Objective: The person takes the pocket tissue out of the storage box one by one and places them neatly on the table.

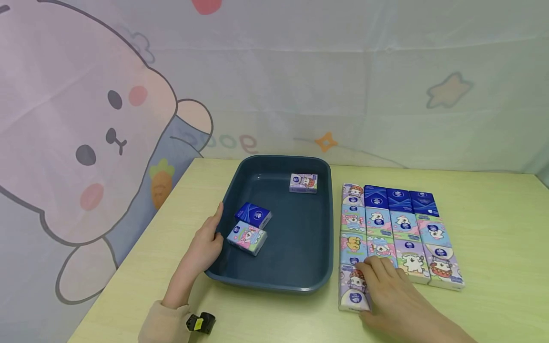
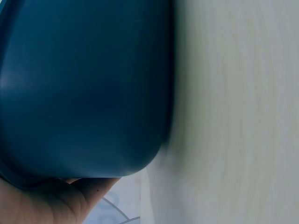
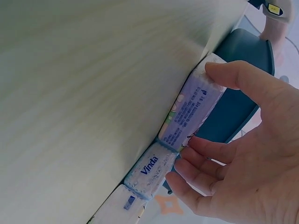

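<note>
My left hand [image 1: 207, 247] grips the left rim of a dark blue plastic basin [image 1: 296, 257]; in the left wrist view the basin's outer wall [image 2: 88, 93] hides most of the fingers. Inside the basin lie a purple tissue pack [image 1: 303, 183], a dark blue tissue pack [image 1: 255, 215] and a pink-and-blue tissue pack [image 1: 247, 237]. My right hand [image 1: 388, 293] holds the nearest pack of the left column, a purple tissue pack [image 1: 354, 289], its thumb on the near end and fingertips at the far end. The right wrist view shows this pack's printed side [image 3: 191, 109].
Several more tissue packs lie flat in tight columns right of the basin, with dark blue packs [image 1: 399, 199] at the back and cartoon packs [image 1: 411, 261] nearer. The pale wooden table [image 1: 497, 228] meets a cartoon-printed cloth [image 1: 300, 95] behind. A black wrist device [image 1: 201, 323] sits by the left sleeve.
</note>
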A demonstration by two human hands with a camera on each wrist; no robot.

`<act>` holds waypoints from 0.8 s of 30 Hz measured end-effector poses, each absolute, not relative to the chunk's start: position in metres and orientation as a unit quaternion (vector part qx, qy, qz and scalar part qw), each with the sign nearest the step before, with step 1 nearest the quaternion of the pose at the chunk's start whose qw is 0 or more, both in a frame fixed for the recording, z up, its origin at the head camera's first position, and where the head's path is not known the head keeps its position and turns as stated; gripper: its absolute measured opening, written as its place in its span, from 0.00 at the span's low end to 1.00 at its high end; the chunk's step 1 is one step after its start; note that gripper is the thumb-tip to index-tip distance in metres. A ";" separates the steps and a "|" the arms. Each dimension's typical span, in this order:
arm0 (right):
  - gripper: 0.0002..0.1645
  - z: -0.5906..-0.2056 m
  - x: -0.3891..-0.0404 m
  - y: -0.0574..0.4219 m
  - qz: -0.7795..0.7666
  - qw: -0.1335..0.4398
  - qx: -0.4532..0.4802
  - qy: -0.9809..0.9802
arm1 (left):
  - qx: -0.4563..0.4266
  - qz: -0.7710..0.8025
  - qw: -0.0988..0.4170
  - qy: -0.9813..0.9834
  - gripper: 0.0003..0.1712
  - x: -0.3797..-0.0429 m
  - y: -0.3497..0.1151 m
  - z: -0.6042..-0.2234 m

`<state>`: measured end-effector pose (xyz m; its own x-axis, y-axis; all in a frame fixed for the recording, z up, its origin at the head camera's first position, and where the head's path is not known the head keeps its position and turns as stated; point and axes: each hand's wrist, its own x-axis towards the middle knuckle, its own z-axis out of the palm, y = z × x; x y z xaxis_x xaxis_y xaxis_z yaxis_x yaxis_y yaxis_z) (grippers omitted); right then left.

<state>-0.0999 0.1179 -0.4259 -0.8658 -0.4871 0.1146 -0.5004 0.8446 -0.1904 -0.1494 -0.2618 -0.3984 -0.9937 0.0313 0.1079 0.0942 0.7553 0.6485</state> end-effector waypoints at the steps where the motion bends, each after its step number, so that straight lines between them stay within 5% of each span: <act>1: 0.45 -0.426 -0.100 0.118 0.107 0.031 0.258 -0.960 | -0.034 -0.348 0.045 -0.936 0.39 -0.149 -0.262 -0.398; 13: 0.48 -0.421 -0.101 0.118 0.107 0.004 0.248 -0.963 | -0.031 -0.346 0.043 -0.937 0.40 -0.150 -0.262 -0.399; 24: 0.52 -0.405 -0.110 0.116 0.098 0.049 0.268 -0.957 | -0.023 -0.346 0.039 -0.937 0.40 -0.150 -0.261 -0.398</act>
<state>-0.1098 0.1157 -0.4047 -0.8514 -0.5038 0.1463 -0.5229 0.8370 -0.1610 -0.1495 -0.2611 -0.3982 -0.9960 0.0161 0.0883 0.0696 0.7596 0.6466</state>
